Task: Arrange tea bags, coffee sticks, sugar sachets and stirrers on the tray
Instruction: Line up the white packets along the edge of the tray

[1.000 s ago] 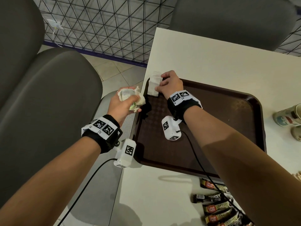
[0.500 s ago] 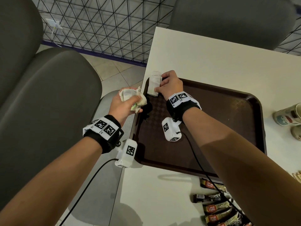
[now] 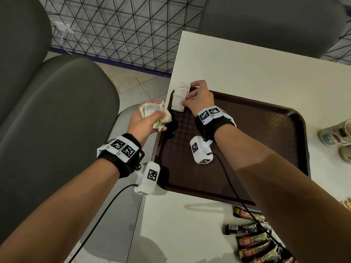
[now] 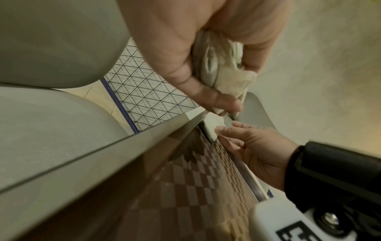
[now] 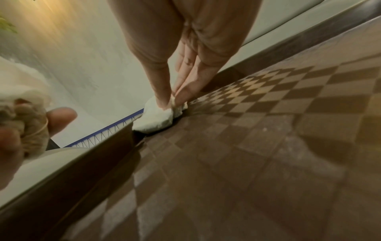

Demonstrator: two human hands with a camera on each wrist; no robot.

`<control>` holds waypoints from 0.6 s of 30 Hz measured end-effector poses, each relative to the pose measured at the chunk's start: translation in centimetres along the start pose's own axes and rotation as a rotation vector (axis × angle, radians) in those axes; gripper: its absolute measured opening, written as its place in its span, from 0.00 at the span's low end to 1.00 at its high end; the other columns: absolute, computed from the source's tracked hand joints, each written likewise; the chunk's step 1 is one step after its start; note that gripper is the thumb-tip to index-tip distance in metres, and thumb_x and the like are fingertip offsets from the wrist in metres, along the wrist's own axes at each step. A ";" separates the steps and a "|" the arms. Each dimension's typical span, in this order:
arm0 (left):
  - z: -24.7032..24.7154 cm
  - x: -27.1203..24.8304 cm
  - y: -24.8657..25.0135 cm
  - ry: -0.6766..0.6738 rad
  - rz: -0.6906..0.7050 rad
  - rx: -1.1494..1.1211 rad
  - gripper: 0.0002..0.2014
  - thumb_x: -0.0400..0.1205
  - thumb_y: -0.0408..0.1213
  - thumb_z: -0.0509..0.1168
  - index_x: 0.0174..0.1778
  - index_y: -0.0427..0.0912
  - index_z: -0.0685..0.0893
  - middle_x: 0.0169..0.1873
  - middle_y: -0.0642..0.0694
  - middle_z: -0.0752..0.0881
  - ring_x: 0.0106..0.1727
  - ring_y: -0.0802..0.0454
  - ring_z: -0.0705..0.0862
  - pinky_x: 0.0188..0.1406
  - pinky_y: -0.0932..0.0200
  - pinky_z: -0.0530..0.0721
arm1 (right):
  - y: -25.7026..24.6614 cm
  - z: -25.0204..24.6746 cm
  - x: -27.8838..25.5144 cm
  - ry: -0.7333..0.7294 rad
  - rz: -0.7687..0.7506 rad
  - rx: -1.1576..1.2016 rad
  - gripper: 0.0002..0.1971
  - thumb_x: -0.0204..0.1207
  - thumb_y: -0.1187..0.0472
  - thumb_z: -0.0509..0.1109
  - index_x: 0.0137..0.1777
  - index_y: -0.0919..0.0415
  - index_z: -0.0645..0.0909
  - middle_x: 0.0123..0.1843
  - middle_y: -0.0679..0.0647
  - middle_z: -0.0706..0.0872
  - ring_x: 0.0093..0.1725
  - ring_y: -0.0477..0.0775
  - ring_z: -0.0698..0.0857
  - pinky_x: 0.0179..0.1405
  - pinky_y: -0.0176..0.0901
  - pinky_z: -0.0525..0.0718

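Nearest, five coffee sticks (image 3: 252, 242) show on the bench (image 3: 247, 73), partly cut off. The left hand (image 3: 144, 122) clutches a crumpled, uncountable bundle of tea bags (image 3: 152, 112) beside the tray (image 3: 266, 141). At its far-left corner, the right hand (image 3: 197, 99) pinches a white tea bag stack (image 3: 178, 99).

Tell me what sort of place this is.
Probably a cafe or canteen seating area: a brown serving tray on a pale table, padded grey chairs around it, and coffee sticks lying at the table's near edge.
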State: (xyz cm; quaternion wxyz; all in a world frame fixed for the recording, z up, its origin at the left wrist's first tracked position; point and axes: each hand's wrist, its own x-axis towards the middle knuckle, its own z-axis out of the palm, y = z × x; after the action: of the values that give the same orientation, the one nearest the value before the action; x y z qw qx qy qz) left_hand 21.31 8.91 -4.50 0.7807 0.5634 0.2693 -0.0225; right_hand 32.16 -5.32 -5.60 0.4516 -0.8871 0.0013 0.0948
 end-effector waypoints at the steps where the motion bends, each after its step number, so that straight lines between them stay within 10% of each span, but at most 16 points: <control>1: 0.0 0.0 0.0 -0.002 -0.002 -0.005 0.11 0.78 0.24 0.67 0.54 0.40 0.80 0.49 0.40 0.85 0.42 0.47 0.88 0.30 0.60 0.86 | 0.0 0.0 0.0 0.019 -0.005 -0.001 0.27 0.65 0.67 0.79 0.62 0.61 0.73 0.34 0.45 0.79 0.41 0.49 0.82 0.50 0.42 0.83; 5: 0.0 -0.1 0.0 -0.012 0.000 -0.036 0.09 0.80 0.28 0.68 0.55 0.40 0.80 0.48 0.40 0.86 0.42 0.46 0.88 0.31 0.59 0.87 | -0.7 -0.1 -1.4 0.018 -0.064 0.063 0.14 0.70 0.53 0.77 0.51 0.59 0.81 0.38 0.49 0.83 0.38 0.48 0.83 0.45 0.38 0.82; 11: 0.3 -1.0 0.3 -0.057 0.010 -0.067 0.15 0.84 0.39 0.63 0.64 0.36 0.78 0.49 0.39 0.87 0.43 0.48 0.87 0.33 0.61 0.88 | -1.6 -0.1 -4.7 -0.472 -0.064 0.167 0.06 0.75 0.56 0.74 0.42 0.57 0.84 0.35 0.50 0.85 0.33 0.41 0.84 0.38 0.33 0.86; 18: 1.0 -1.9 0.6 -0.084 0.042 -0.040 0.12 0.86 0.40 0.60 0.63 0.40 0.78 0.46 0.41 0.85 0.41 0.51 0.86 0.32 0.62 0.87 | -1.4 -0.9 -5.4 -0.310 -0.071 0.300 0.13 0.68 0.66 0.79 0.33 0.55 0.77 0.32 0.48 0.80 0.32 0.43 0.78 0.37 0.31 0.79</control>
State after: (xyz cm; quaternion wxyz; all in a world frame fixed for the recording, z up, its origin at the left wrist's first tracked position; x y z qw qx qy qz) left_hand 20.28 7.75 -2.93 0.8027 0.5519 0.2246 -0.0245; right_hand 27.16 -5.66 -3.03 0.5766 -0.7842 -0.0852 0.2127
